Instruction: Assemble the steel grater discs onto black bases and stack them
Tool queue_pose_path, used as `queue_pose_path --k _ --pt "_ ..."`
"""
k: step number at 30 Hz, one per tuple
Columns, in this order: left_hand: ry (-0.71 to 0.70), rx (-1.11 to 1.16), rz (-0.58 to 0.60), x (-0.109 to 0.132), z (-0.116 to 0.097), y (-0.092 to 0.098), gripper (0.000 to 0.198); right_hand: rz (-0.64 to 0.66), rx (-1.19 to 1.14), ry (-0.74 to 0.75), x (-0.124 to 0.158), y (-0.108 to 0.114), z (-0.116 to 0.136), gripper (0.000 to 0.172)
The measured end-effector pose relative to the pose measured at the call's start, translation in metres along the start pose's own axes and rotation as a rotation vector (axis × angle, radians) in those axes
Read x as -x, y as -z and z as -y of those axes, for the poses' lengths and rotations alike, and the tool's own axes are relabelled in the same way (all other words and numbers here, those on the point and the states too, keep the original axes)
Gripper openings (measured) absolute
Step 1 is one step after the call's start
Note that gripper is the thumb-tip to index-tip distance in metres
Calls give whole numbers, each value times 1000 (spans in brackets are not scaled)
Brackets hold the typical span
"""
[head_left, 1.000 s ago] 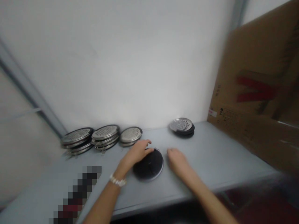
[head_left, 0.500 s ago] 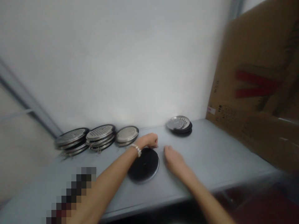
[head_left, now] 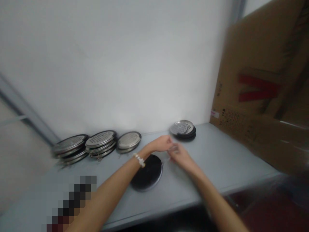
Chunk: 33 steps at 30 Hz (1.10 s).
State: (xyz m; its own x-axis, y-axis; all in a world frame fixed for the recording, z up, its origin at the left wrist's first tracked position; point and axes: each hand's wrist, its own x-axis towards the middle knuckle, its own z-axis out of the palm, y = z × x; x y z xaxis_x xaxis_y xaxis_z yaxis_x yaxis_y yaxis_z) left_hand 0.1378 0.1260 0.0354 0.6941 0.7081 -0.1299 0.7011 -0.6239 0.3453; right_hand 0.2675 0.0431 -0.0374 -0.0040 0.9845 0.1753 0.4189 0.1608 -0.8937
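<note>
My left hand, with a white beaded bracelet at the wrist, reaches over the far side of a round black disc with a shiny rim. My right hand meets it just right of the disc. Both hands have their fingers pinched together, and the fingertips touch or nearly touch. Something thin and pale may hang below them, too blurred to name. The disc lies flat on the grey table, its black face up, partly covered by my left forearm.
Along the wall stand stacks of round perforated metal discs with black rims: a left stack, a middle stack and a low stack. Farther right is another stack. A large cardboard box borders the table's right side.
My hands have come together; a gap separated them before. The right hand's fingers now meet the left's. The black disc stays on the table, and the view has shifted slightly.
</note>
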Motion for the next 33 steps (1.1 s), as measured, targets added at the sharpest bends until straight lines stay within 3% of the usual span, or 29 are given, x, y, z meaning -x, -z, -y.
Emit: queue_pose_path --k 7,10,12,16,25,33 --pt "-25 1 -71 0 -15 2 31 -31 -100 -5 -5 33 2 33" --pt "15 -84 62 9 -8 -1 19 -10 -52 -35 -3 43 0 36" --pt "47 -142 189 16 -2 -4 23 12 -5 -59 -1 47 -1 38" --pt "95 -225 296 26 4 -9 26 45 115 -92 1 48 -3 44" --pt "138 -305 195 29 -10 -22 26 85 290 -49 1 41 -3 41" --pt "114 -29 294 16 16 -21 15 140 298 -12 2 33 -4 34"
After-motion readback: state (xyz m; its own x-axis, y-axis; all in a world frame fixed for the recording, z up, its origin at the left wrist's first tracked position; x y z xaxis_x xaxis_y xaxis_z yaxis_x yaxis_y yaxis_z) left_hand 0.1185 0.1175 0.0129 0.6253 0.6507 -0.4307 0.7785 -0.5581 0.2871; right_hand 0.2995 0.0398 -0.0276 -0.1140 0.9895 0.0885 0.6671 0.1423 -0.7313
